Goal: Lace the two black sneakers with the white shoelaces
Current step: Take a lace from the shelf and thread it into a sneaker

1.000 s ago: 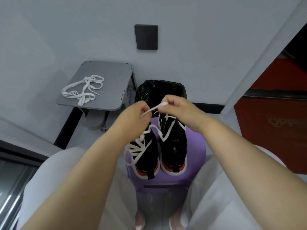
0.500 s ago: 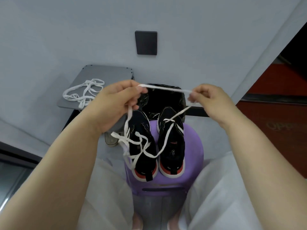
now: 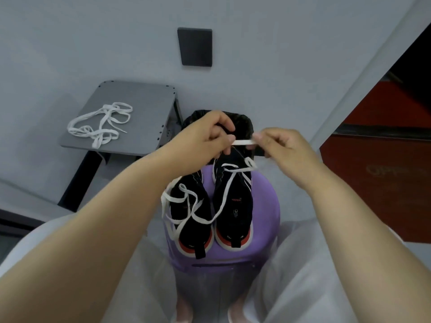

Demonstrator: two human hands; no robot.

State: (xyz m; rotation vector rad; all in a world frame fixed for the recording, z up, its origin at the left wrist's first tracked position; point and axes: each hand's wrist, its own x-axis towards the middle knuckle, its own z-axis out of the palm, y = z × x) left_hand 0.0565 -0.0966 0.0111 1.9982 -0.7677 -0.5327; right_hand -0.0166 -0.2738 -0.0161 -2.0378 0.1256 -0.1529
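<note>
At the far left, a second white shoelace is seen lying in a loose tangle on a grey tabletop, well apart from both hands and untouched.

Moving right, the left hand is held above the toe end of the shoes, its fingers curled and pinched on one end of a short taut span of white shoelace. That span runs level, left to right, between the two hands. Its other end is pinched by the right hand, thumb against forefinger.

Just below and nearer the person, two black sneakers are stood side by side on a purple stool, heels toward the camera, long axes pointing away. The left sneaker is draped with loose loops of lace; whether any are threaded cannot be told. The right sneaker carries a strand running down its tongue.

The eyelets lie directly beneath the hands, so a downward move is judged likely; each hand is about equally near.
</note>
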